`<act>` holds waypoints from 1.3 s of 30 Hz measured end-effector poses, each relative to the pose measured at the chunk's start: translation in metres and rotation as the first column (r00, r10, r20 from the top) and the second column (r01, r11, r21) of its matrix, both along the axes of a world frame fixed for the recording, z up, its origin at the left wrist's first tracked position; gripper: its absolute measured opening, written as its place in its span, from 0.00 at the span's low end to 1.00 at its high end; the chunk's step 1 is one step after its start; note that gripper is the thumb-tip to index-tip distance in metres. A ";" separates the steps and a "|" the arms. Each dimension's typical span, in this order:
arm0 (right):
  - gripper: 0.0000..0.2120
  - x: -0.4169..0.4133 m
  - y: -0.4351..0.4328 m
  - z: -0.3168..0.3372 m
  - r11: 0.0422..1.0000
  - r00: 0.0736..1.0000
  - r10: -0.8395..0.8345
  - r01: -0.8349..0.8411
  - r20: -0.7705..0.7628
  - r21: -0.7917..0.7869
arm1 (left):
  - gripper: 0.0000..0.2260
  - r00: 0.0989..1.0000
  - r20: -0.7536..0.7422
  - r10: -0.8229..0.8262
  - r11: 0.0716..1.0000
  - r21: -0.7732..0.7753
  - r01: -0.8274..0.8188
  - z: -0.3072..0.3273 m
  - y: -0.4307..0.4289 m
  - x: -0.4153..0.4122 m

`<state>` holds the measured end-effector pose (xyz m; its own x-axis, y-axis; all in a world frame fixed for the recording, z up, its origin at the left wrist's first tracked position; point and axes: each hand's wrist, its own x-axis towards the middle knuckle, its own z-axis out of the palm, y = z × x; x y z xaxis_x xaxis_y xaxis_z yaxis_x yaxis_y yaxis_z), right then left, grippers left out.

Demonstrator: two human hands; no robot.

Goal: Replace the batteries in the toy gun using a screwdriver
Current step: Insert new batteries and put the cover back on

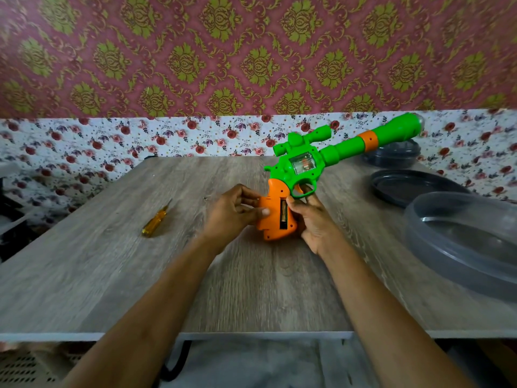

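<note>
From my remote seat, far left on the desk (251,289) I see a screwdriver (156,219) with a see-through yellow handle, lying apart from both hands. The left hand (235,211) grips the toy gun (338,151) by the left edge of its orange grip (272,228), fingers curled, thumb flat on the face. An open slot there shows a brassy battery (283,211); I cannot tell whether a cover is on or off. The right hand (313,217) clasps the grip's other side, one finger through the trigger guard, its palm hidden. The green plastic barrel slants up to the right, tip blurred. At the right are a dark round lid (414,186) and a clear round tub (461,242), cut off by the edge.
</note>
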<state>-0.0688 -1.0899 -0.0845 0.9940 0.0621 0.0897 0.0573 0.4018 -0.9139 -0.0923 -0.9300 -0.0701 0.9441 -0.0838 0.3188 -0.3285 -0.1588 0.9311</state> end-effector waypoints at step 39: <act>0.04 -0.007 0.003 0.007 0.971 0.996 -0.074 0.063 -0.040 -0.230 | 0.13 0.820 0.054 0.570 0.707 0.476 -0.523 -0.004 0.059 0.037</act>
<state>-0.0756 -1.0868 -0.0770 0.9994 0.0070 0.0331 0.0314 0.1784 -0.9835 -0.0557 -0.8707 -0.0741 0.8920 0.3456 0.2914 0.0306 -0.6891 0.7240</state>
